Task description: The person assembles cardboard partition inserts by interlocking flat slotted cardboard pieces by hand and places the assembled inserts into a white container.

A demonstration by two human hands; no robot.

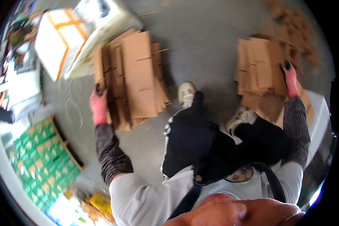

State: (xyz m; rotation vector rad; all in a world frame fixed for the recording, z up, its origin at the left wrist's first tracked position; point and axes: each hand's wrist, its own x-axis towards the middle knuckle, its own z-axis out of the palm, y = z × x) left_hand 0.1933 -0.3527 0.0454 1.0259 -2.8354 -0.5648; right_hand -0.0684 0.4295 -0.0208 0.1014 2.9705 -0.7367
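Observation:
My left hand, in a pink glove with dark fingertips, is closed on the near end of a brown cardboard piece at the outer edge of the left stack. That stack is made of flat, slotted cardboard pieces lying slightly fanned. On the other side, my right hand, gloved the same way, is beside a second stack of slotted cardboard pieces. Its dark-tipped fingers are apart, with nothing seen between them. Whether it touches the cardboard below, I cannot tell.
A white box with orange tape stands at the far left. Scattered cardboard pieces lie at the far right on the grey floor. At the near left is a green patterned pile. My shoes are between the stacks.

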